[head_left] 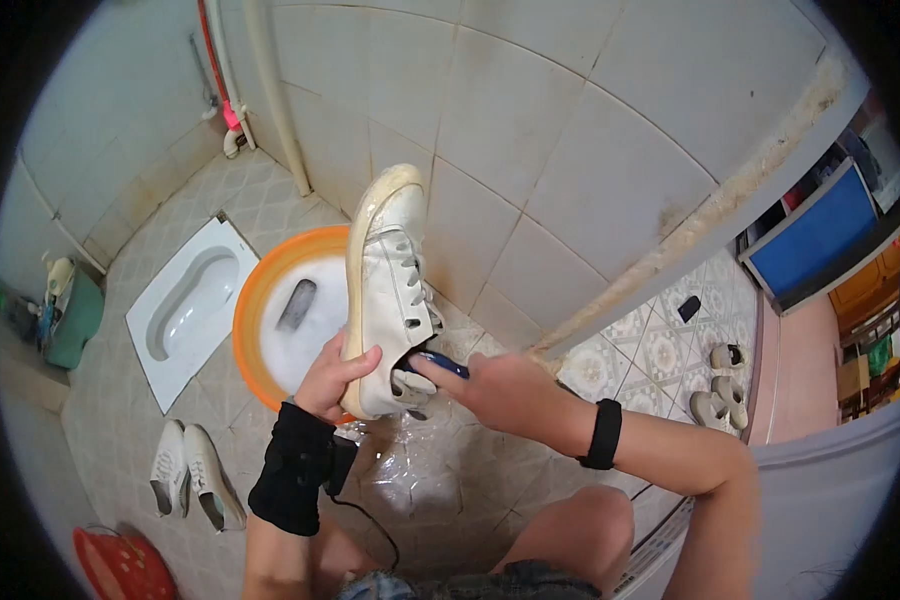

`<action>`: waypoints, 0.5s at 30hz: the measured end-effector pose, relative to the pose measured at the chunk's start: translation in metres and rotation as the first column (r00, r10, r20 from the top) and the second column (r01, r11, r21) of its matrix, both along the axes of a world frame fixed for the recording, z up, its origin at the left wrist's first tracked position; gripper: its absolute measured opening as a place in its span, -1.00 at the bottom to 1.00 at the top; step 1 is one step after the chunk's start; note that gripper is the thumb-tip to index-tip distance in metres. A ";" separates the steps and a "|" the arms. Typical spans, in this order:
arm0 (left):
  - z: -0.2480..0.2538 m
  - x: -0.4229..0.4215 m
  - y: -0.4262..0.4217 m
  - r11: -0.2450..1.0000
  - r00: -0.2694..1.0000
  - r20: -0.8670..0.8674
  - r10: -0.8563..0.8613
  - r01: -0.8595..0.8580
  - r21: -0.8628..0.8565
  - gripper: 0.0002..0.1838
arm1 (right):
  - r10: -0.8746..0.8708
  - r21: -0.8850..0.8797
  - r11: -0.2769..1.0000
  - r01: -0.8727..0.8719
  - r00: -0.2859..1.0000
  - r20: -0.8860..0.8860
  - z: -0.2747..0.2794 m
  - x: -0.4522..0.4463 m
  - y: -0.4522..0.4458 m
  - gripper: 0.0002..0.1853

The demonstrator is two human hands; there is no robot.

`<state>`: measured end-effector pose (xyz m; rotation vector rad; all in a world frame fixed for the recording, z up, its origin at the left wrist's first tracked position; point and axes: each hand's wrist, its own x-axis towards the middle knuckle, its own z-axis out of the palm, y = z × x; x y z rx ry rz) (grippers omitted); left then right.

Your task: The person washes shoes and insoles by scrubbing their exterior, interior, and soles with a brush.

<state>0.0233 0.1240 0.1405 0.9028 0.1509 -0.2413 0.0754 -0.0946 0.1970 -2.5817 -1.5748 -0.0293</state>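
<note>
A white lace-less sneaker [390, 300] with a yellowed sole is held upright, toe up, in front of me. My left hand [334, 378] is closed around its heel, with the thumb on the side of the shoe. In my right hand [505, 390] is a glossy dark blue brush [440, 364], its far end pushed into the shoe's opening, so the bristles are hidden. Behind the sneaker stands an orange basin [254, 372] of white suds. A grey oblong object [297, 304] lies in the foam.
A white squat toilet [160, 340] is set in the tiled floor left of the basin. White shoes [198, 470] stand at lower left, near a red basket [120, 565]. A green bucket [75, 320] is at far left. More shoes [722, 395] sit at right, past the tiled wall [530, 130].
</note>
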 end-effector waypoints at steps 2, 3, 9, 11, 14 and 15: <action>0.002 0.001 -0.001 0.995 0.998 0.060 -0.017 0.011 0.099 -0.31 | 0.015 -0.036 0.999 -0.020 0.992 -0.125 -0.003 -0.007 -0.004 -0.55; -0.001 0.000 -0.002 0.996 0.998 0.059 -0.010 0.005 0.095 -0.31 | 0.003 -0.082 0.996 -0.018 0.984 -0.179 -0.008 -0.008 -0.004 -0.52; -0.025 -0.002 -0.004 0.990 0.988 -0.061 -0.141 0.142 -0.003 -0.34 | 0.102 0.102 0.994 -0.048 0.761 -0.641 -0.028 0.000 -0.007 -0.51; -0.023 -0.004 -0.009 0.973 0.981 -0.077 -0.180 0.167 -0.157 -0.37 | 0.249 0.296 0.954 -0.043 0.663 -0.706 -0.040 0.003 -0.012 -0.51; -0.034 -0.003 -0.013 0.964 0.981 -0.091 -0.170 0.147 -0.221 -0.43 | 0.042 0.068 0.993 0.101 0.244 -0.969 -0.032 0.002 -0.015 -0.54; -0.038 -0.003 -0.014 0.965 0.982 -0.090 -0.167 0.144 -0.218 -0.43 | -0.013 0.002 0.992 0.129 0.109 -0.994 -0.028 0.004 -0.014 -0.54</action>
